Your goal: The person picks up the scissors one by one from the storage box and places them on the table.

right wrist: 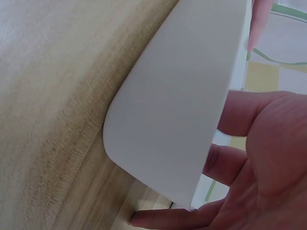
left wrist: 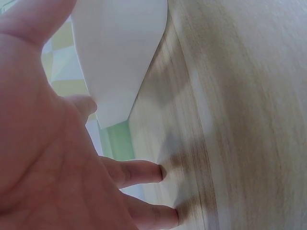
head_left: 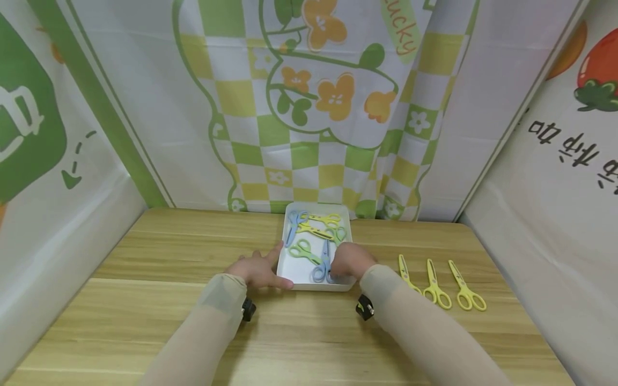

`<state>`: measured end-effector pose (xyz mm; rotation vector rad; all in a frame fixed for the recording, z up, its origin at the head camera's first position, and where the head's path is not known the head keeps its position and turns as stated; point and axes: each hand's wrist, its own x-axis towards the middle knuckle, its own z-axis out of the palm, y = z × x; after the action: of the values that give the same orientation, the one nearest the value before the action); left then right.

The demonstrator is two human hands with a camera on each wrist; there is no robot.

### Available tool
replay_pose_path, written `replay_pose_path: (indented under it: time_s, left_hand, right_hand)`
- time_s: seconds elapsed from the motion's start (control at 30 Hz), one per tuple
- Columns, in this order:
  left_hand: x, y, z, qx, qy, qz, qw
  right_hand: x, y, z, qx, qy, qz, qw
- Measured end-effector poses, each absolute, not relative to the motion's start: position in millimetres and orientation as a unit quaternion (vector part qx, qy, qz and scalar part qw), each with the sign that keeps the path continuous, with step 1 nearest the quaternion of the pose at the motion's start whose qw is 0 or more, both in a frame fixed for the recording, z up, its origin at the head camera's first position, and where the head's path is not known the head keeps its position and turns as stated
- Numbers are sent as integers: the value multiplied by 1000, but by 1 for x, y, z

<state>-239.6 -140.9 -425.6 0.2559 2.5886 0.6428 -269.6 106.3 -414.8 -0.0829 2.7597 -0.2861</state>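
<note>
A white tray (head_left: 294, 268) holds blue, green and yellow scissors. My left hand (head_left: 258, 268) lies at its left front corner, fingers spread, with the thumb along the front rim; in the left wrist view two fingers (left wrist: 139, 172) reach down to the table. My right hand (head_left: 354, 260) reaches over the right rim, beside the blue scissors (head_left: 324, 262) at the front. In the right wrist view, thumb and a finger (right wrist: 225, 163) go in behind the tray wall, so their tips are hidden. One finger stays outside. Green scissors (head_left: 304, 251) lie left of the blue pair.
Three yellow scissors (head_left: 433, 284) lie in a row on the wooden table (head_left: 159, 257), right of the tray, partly behind my right forearm. Behind the tray hangs a checked curtain (head_left: 304, 161). Printed cloth walls (head_left: 541, 214) stand on both sides.
</note>
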Motion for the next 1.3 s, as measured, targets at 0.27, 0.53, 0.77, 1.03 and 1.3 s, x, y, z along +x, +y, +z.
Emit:
replay_pose_path:
  time_s: [0.27,0.53,0.77,1.03,1.3]
  left_hand:
    - [-245,-142,-433,85,940,234,234]
    - [-254,-144,-448,88,941,235,226]
    - [-251,-144,-443,86,939,239,232]
    - [-242,-142,-430,95,939,236,233]
    - [-241,-142,-427,104,939,235,228]
  right_hand:
    - [-273,106,-414,-34,976,-85,200]
    - [-277,112,-414,-31,968,-151,199]
    - [-278,118,-412,-33,964,-181,192]
    - [-276,122,-414,-26,953,-235,190]
    - [-276,131,-415,-19,944,-268,191]
